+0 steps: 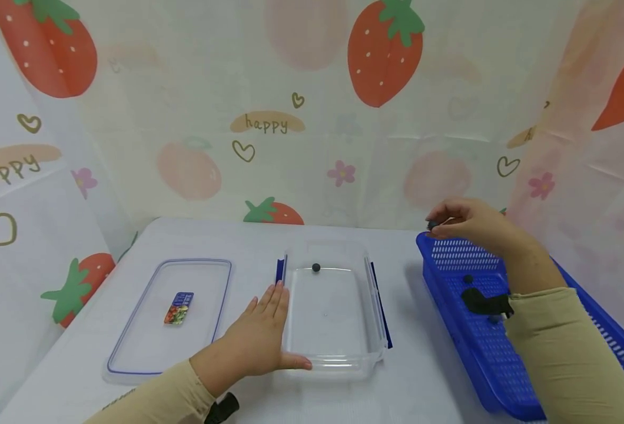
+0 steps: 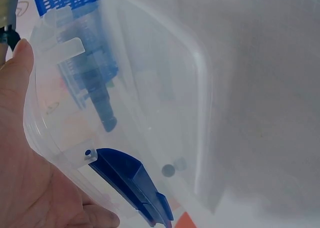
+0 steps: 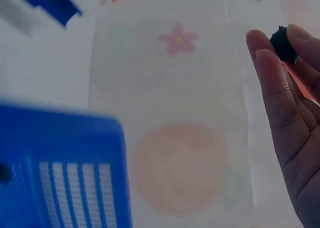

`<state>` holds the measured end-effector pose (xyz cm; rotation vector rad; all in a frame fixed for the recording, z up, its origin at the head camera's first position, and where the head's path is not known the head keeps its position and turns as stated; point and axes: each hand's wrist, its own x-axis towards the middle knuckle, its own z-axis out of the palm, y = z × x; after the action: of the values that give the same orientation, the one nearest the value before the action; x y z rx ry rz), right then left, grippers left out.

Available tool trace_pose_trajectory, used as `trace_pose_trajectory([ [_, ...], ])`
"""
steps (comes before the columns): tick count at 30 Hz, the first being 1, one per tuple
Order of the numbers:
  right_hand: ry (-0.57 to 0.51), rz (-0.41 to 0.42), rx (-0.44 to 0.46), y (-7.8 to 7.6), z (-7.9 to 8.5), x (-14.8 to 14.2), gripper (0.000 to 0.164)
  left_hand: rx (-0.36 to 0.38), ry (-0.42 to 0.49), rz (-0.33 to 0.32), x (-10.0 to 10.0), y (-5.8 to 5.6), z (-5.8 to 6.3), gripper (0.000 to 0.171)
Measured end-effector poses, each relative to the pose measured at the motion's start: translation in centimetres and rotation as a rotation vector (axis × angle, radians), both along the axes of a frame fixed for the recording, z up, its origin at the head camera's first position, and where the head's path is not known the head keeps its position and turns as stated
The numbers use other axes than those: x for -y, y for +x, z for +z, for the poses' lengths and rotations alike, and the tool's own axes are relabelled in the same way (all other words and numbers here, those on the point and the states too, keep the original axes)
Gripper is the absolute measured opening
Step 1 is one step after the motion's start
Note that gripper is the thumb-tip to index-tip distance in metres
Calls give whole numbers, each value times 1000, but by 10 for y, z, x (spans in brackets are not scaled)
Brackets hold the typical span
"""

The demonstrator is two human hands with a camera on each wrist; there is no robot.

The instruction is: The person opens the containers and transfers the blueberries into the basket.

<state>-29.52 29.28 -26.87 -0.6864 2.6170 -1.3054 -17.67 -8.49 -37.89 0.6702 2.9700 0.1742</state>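
My right hand (image 1: 473, 227) pinches a dark blueberry (image 3: 284, 45) between thumb and fingertips, raised over the far end of the blue basket (image 1: 452, 338). The berry's small spiky crown shows in the right wrist view. My left hand (image 1: 256, 335) lies with straight fingers along the left wall of a clear plastic container (image 1: 338, 359), its thumb at the front rim. Inside the container, toward the far end, sits one blueberry (image 1: 316, 267). Another blueberry (image 1: 468, 278) lies in the basket, whose near part is partly hidden by my right sleeve.
A clear lid (image 1: 132, 347) with a blue seal lies left of the container, bearing a fruit-picture label (image 1: 178, 308). Blue latches (image 1: 381, 306) hang out at the container's sides. Behind the white table (image 1: 397, 388) hangs a strawberry-print cloth (image 1: 312, 176).
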Motion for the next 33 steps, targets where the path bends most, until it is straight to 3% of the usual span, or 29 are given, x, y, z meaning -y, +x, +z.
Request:
trace_pose_trajectory([
  [9, 140, -83, -36, 26, -25, -78, 22, 10, -1, 8, -1, 0, 0, 123],
  [18, 179, -186, 137, 44, -52, -138, 27, 20, -9, 16, -2, -2, -1, 124],
  [23, 154, -229, 235, 44, -66, -158, 30, 21, -9, 17, -1, -3, -2, 123],
  [33, 172, -275, 294, 50, -84, -183, 25, 26, -4, 13, 0, -3, -2, 127],
])
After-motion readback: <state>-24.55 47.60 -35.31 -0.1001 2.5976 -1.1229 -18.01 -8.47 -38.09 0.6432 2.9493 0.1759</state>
